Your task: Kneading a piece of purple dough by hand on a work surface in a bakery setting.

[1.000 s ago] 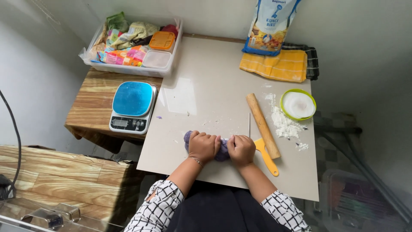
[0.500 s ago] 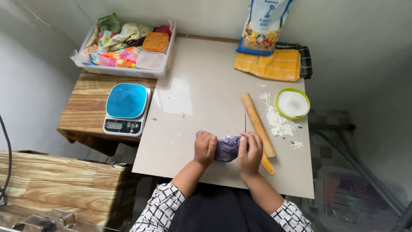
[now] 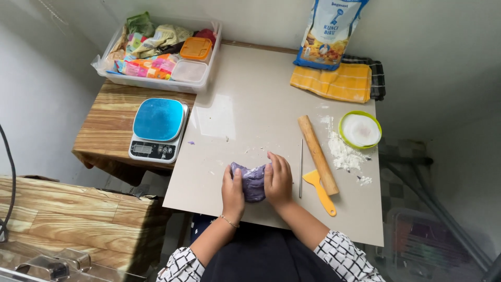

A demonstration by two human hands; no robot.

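Left hand (image 3: 233,189): wrapped around the left side of the lump of purple dough (image 3: 254,181), palm pressed against it, a thin bracelet at the wrist.
Right hand (image 3: 278,180): cupped over the right side of the same lump, fingers laid on its top.
Purple dough: resting on the smooth beige board (image 3: 250,115), near its front edge, squeezed between both hands; thin flour streaks show on its surface.
Thin metal rod (image 3: 300,167): lying straight on the board just to the right of the right hand.
Yellow plastic scraper (image 3: 320,190): flat on the board beside the rod, handle pointing toward the front right corner.
Wooden rolling pin (image 3: 318,154): lying slantwise, its near end touching or perhaps just overlapping the scraper's blade.
Loose white flour (image 3: 342,155): scattered in a small heap to the right of the rolling pin.
Green-rimmed round bowl (image 3: 360,130): near the board's right edge, filled with white flour.
Blue-topped kitchen scale (image 3: 158,129): on the wooden side table (image 3: 107,122), touching the board's left edge.
Yellow folded cloth (image 3: 334,82): at the far right corner.
Blue and white flour bag (image 3: 330,31): upright behind the cloth, against the wall.
Clear plastic tub (image 3: 162,49): at the far left corner, packed with coloured packets and small lidded boxes.
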